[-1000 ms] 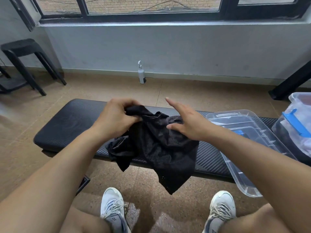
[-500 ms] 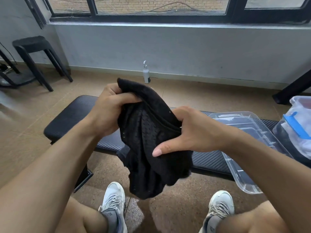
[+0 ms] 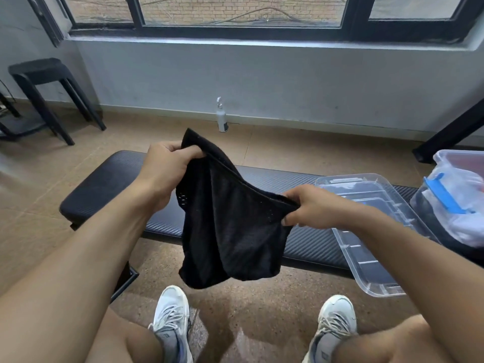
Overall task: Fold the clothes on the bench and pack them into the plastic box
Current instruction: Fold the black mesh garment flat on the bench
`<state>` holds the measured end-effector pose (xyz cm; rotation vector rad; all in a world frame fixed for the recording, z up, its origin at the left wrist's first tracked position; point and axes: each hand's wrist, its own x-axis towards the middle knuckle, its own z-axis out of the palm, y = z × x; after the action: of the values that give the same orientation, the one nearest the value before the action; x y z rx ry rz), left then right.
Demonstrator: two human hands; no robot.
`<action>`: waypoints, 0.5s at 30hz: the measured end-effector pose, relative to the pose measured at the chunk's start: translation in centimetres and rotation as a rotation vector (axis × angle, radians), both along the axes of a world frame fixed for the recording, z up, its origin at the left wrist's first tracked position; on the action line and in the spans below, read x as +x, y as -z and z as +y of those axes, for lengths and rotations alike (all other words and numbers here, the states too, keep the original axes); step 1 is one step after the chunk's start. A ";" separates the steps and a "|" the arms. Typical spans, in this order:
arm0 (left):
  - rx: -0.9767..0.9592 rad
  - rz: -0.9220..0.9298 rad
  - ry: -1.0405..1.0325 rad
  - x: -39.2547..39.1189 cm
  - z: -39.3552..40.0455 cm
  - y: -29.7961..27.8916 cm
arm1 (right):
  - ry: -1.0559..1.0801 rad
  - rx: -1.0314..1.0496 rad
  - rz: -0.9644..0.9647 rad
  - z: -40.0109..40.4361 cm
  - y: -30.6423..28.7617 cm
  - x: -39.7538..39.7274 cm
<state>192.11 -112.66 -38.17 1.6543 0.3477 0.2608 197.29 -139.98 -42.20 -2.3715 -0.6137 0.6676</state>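
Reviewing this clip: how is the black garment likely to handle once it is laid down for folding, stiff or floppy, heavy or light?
Probably floppy: the black garment sags between the left hand and right hand and hangs in loose folds. Likely light, since fingertip pinches at its top edge hold it up. Its small perforations suggest thin mesh that may not keep a crease.

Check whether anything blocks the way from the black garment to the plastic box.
Nothing visible does. Both the left hand and right hand hold the black garment in the air; the clear lid lies on the bench between it and the plastic box.
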 end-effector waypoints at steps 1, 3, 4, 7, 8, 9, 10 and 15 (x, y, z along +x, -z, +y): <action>0.019 0.040 0.006 0.1 0.4 0.2 | 0.029 0.024 -0.001 -0.5 0.1 0.3; 0.037 0.093 -0.001 0.4 1.0 0.6 | 0.046 0.156 0.038 -1.5 -0.4 0.4; 0.040 0.106 -0.021 0.5 1.3 0.7 | 0.027 0.271 0.078 -1.8 -1.0 0.2; 0.045 0.107 -0.099 1.0 1.8 1.1 | -0.057 0.604 0.187 -2.4 -2.6 -0.7; 0.048 0.104 -0.122 1.1 1.8 1.2 | -0.083 0.647 0.197 -2.1 -3.1 -1.2; 0.053 0.104 -0.142 1.3 1.9 1.4 | -0.100 0.648 0.193 -1.8 -3.2 -1.7; 0.055 0.103 -0.157 1.4 2.1 1.5 | -0.123 0.603 0.195 -1.4 -3.3 -2.2; 0.103 0.139 -0.150 1.6 2.6 2.5 | -0.252 -0.023 -0.017 -1.1 -3.5 -4.7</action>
<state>193.75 -110.11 -40.68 1.7545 0.5731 0.2809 192.62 -141.07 -38.70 -2.3446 -0.9277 0.7662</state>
